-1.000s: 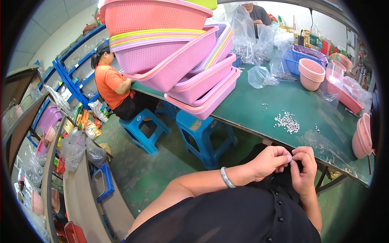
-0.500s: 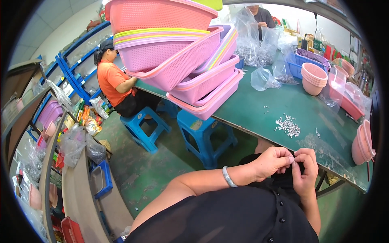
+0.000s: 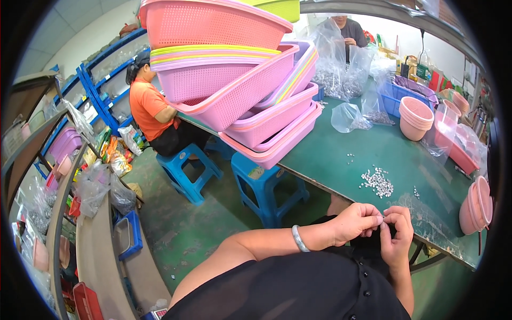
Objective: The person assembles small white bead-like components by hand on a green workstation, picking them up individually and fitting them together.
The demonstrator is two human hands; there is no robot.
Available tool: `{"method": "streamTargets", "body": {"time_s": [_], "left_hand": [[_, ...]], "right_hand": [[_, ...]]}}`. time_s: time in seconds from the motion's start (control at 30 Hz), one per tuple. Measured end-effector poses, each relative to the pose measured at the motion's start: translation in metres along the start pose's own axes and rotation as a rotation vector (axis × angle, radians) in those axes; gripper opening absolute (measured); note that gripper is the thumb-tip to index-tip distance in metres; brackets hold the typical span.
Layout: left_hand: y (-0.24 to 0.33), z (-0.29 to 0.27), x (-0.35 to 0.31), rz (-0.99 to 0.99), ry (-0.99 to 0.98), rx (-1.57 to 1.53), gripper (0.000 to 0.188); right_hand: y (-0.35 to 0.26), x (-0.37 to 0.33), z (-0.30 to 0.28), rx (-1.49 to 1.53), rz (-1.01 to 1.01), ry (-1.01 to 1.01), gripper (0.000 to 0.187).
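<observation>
My left hand (image 3: pixel 356 224), with a pale bangle (image 3: pixel 300 238) on its wrist, is closed in a pinch at the table's near edge. Fingertip to fingertip with it, my right hand (image 3: pixel 397 230) is also pinched. Whatever sits between the fingers is too small to make out. Just beyond them on the green table (image 3: pixel 320 154) lies a loose heap of small silvery-white pieces (image 3: pixel 377 182). A few more pieces (image 3: pixel 416 192) are strewn to its right, and others (image 3: pixel 350 158) farther back.
Stacked pink and purple baskets (image 3: pixel 229 101) rise at the table's left. Blue stools (image 3: pixel 261 181) stand below. Clear bags of pieces (image 3: pixel 349 117), pink pots (image 3: pixel 416 118) and a blue basket (image 3: pixel 392 98) occupy the far side. One person in orange (image 3: pixel 146 106) sits left; another (image 3: pixel 352 33) is across.
The view has shifted slightly, so the table and baskets appear a little lower. Both hands keep their fingertips together in the same pinch.
</observation>
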State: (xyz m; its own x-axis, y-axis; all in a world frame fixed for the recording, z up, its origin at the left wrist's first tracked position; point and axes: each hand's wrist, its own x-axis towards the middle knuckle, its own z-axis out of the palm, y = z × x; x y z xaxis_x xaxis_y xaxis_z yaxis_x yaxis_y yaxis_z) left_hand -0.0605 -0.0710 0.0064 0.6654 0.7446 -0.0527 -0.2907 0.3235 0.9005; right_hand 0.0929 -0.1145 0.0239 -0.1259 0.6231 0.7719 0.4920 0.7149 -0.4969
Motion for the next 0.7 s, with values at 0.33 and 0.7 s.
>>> {"method": "streamTargets", "body": {"time_s": [0.33, 0.7], "left_hand": [[0.003, -0.009, 0.002, 0.012, 0.031, 0.01, 0.013], [0.004, -0.021, 0.001, 0.02, 0.055, -0.028, 0.012]], "right_hand": [[0.009, 0.005, 0.009, 0.018, 0.006, -0.024, 0.017], [0.013, 0.012, 0.02, 0.041, 0.024, -0.052, 0.017]]}}
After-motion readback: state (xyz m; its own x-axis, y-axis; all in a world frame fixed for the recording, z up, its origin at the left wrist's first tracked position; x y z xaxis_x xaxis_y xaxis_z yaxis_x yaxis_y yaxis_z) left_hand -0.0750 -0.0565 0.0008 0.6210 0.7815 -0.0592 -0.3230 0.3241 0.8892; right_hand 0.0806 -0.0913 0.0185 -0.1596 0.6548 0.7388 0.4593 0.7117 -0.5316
